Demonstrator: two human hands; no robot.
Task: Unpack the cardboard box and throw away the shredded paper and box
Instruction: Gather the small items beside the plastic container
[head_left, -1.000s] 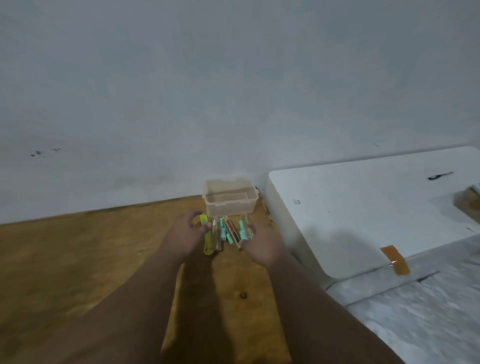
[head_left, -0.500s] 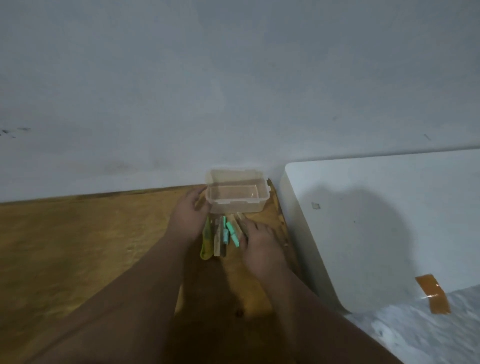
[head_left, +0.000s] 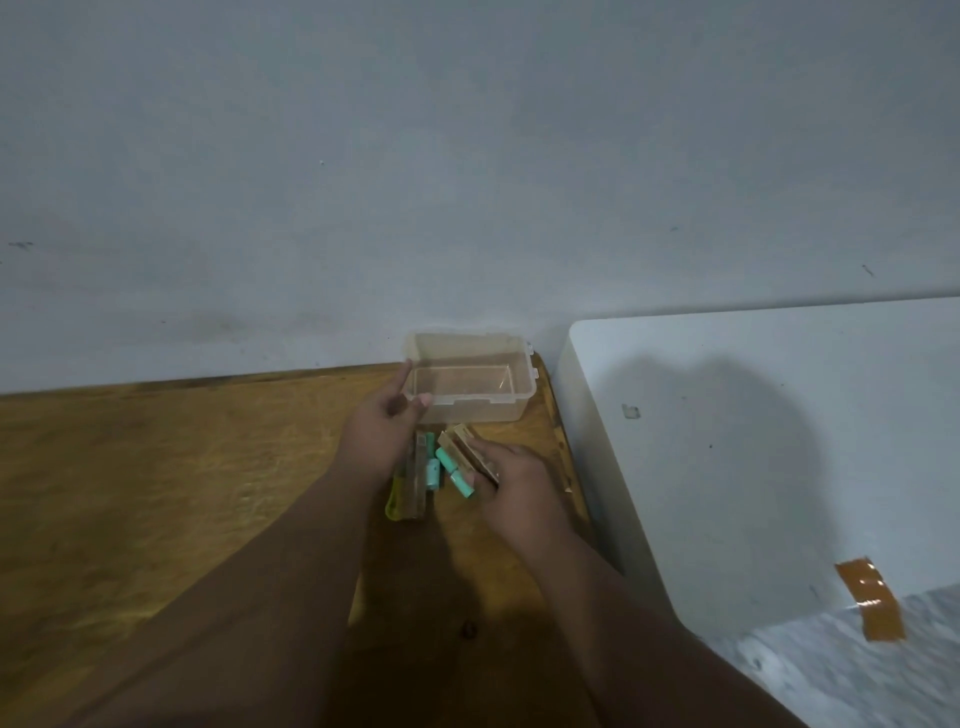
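A clear plastic tub (head_left: 470, 384) stands empty on the wooden table (head_left: 156, 467) against the wall. My left hand (head_left: 379, 431) grips the tub's near left corner, thumb on the rim. Just in front of the tub lies a small heap of unpacked items: teal tubes (head_left: 453, 470), brown card-backed packets (head_left: 470, 449) and a yellow-green piece (head_left: 393, 501). My right hand (head_left: 511, 480) rests on the right side of the heap, fingers on a brown packet and a teal tube. The cardboard box and shredded paper are out of view.
A white table top (head_left: 779, 441) stands right of the wooden one, with a narrow gap between them. A strip of brown tape (head_left: 872, 597) hangs over its near edge. Marble floor (head_left: 857, 675) shows at the lower right. A grey wall is behind.
Both hands set the bundle of items down before the tub. My left hand moved up onto the tub's corner; my right hand stayed on the items. The view shifted left.
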